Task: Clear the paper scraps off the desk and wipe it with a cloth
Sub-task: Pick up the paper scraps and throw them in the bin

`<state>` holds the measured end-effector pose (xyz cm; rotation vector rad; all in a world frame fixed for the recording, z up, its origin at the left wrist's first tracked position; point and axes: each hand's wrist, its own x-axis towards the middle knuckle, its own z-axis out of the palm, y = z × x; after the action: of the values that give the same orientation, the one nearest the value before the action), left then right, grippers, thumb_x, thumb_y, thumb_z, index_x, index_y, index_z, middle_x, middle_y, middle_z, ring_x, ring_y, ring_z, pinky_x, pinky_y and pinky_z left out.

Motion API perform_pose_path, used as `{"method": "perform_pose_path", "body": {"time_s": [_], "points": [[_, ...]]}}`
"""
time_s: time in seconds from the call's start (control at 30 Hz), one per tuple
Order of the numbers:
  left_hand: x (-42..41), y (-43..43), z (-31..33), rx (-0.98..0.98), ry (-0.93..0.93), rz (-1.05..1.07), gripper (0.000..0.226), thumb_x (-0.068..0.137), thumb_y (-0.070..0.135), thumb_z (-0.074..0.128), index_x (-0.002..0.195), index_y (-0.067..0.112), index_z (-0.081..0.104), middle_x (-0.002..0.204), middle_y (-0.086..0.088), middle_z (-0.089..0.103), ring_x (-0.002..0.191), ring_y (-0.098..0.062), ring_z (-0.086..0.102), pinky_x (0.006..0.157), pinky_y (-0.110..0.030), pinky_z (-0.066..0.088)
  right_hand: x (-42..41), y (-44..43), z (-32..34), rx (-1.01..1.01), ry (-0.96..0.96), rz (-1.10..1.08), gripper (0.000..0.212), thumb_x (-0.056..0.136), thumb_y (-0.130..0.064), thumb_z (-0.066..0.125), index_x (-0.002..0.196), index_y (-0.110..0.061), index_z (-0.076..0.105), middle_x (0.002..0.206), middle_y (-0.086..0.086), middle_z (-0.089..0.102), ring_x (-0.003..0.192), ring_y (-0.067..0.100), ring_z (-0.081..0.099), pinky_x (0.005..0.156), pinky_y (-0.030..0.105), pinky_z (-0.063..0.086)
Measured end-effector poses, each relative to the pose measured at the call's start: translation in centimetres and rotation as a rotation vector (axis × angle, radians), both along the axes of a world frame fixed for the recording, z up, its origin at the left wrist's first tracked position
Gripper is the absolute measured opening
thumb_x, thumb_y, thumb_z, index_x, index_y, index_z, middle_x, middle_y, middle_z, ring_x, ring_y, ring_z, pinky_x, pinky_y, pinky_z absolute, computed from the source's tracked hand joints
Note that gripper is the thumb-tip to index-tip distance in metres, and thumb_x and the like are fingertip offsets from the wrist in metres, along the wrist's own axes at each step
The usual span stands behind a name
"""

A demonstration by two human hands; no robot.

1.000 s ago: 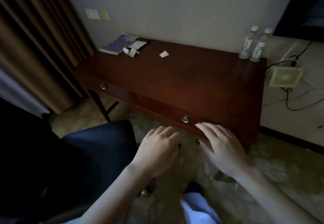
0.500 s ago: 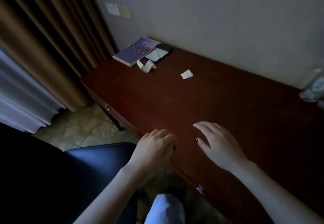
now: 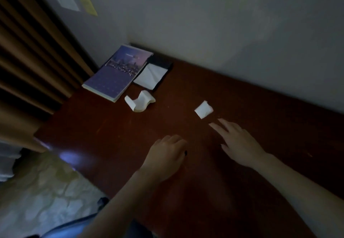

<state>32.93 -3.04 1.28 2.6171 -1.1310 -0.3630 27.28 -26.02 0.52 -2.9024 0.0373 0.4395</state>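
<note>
**Paper scraps both on the bench (image 3: 93,135)**

Right grip (image 3: 240,142) is spread and empty, just short of the small square scrap (image 3: 203,109); left grip (image 3: 167,155) hangs loosely curled, holding nothing. The curled scrap (image 3: 139,101) sits beside the book (image 3: 119,72). Risk imo: flat paper skids on slick dark wood instead of lifting. Dim room, plain wall (image 3: 223,23), brown curtain (image 3: 28,60). No cloth visible.

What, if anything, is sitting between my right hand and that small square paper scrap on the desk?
Nothing visible: only bare desk separates the open right hand from the small square scrap. The curled scrap and the book lie farther left, outside that path.
</note>
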Motion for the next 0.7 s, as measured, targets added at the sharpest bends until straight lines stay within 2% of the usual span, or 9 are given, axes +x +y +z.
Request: {"method": "perform_pose_path", "body": {"time_s": [0.2,0.27,0.33,0.4,0.43,0.5,0.57,0.63,0.7], "points": [[9.0,-0.2,-3.7,-0.066,0.093,0.046,0.047,0.084,0.033,0.026,0.108,0.021,0.064,0.111,0.004,0.062,0.094,-0.018,0.058,0.076,-0.036,0.048,10.2,0.2,-3.3,-0.039,0.06,0.005,0.076,0.092,-0.008,0.045,0.148,-0.035,0.001,0.157,0.0,-0.01,0.144,0.025,0.001,0.111,0.038,0.023],[10.2,-0.3,-5.1,-0.082,0.157,0.05,0.05,0.084,0.035,0.025,0.112,0.02,0.063,0.116,0.004,0.06,0.099,-0.017,0.057,0.08,-0.036,0.048,11.7,0.2,-4.8,-0.051,0.107,-0.013,0.074,0.092,-0.005,0.043,0.149,-0.033,0.005,0.158,0.0,-0.008,0.144,0.025,0.0,0.112,0.039,0.022],[10.7,-0.3,-6.4,-0.112,0.197,0.044,0.048,0.084,0.034,0.028,0.114,0.02,0.063,0.118,0.004,0.06,0.1,-0.018,0.057,0.082,-0.037,0.048,12.2,0.0,-5.9,-0.047,0.102,-0.003,0.063,0.091,-0.003,0.04,0.147,-0.027,0.022,0.156,0.004,0.014,0.143,0.026,0.014,0.108,0.04,0.026],[11.0,-0.3,-7.5,-0.151,0.216,0.047,0.044,0.085,0.031,0.032,0.115,0.019,0.062,0.119,0.003,0.06,0.102,-0.018,0.057,0.082,-0.036,0.049,12.2,-0.2,-6.5,-0.026,-0.044,0.027,0.049,0.085,-0.009,0.041,0.131,-0.018,0.051,0.134,0.009,0.05,0.123,0.032,0.046,0.093,0.043,0.04],[11.2,-0.2,-7.8,-0.175,0.199,0.053,0.043,0.085,0.029,0.035,0.116,0.019,0.062,0.119,0.002,0.06,0.104,-0.019,0.057,0.083,-0.035,0.048,12.0,-0.3,-6.6,-0.03,-0.13,0.039,0.04,0.081,-0.013,0.044,0.117,-0.015,0.062,0.115,0.009,0.062,0.105,0.032,0.058,0.082,0.043,0.046],[11.6,0.1,-8.4,-0.211,0.106,0.077,0.039,0.084,0.021,0.045,0.119,0.018,0.061,0.123,-0.002,0.059,0.111,-0.022,0.056,0.091,-0.037,0.044,11.3,-0.5,-7.0,-0.073,-0.265,0.076,0.021,0.078,-0.017,0.057,0.095,-0.013,0.069,0.086,0.005,0.066,0.078,0.029,0.064,0.066,0.04,0.049],[12.7,0.7,-8.8,-0.19,-0.035,0.126,0.043,0.08,0.011,0.058,0.123,0.015,0.059,0.128,-0.008,0.056,0.12,-0.028,0.051,0.101,-0.047,0.038,10.9,-0.4,-7.0,-0.074,-0.311,0.085,0.015,0.076,-0.016,0.063,0.088,-0.013,0.069,0.077,0.003,0.064,0.07,0.027,0.063,0.065,0.039,0.049],[14.4,1.4,-9.0,-0.105,-0.177,0.186,0.051,0.075,0.007,0.065,0.125,0.012,0.057,0.132,-0.013,0.053,0.127,-0.035,0.044,0.109,-0.058,0.026,10.8,0.0,-6.8,-0.073,-0.35,0.085,0.021,0.078,-0.021,0.052,0.087,-0.014,0.069,0.074,0.0,0.063,0.069,0.026,0.063,0.071,0.036,0.044],[16.3,1.9,-8.9,0.015,-0.267,0.248,0.061,0.072,0.008,0.068,0.131,0.01,0.049,0.138,-0.02,0.045,0.133,-0.042,0.036,0.109,-0.062,0.016,11.0,0.6,-6.1,-0.071,-0.387,0.071,0.013,0.076,-0.014,0.064,0.087,-0.013,0.07,0.073,0.0,0.063,0.071,0.025,0.063,0.075,0.035,0.041]]}}
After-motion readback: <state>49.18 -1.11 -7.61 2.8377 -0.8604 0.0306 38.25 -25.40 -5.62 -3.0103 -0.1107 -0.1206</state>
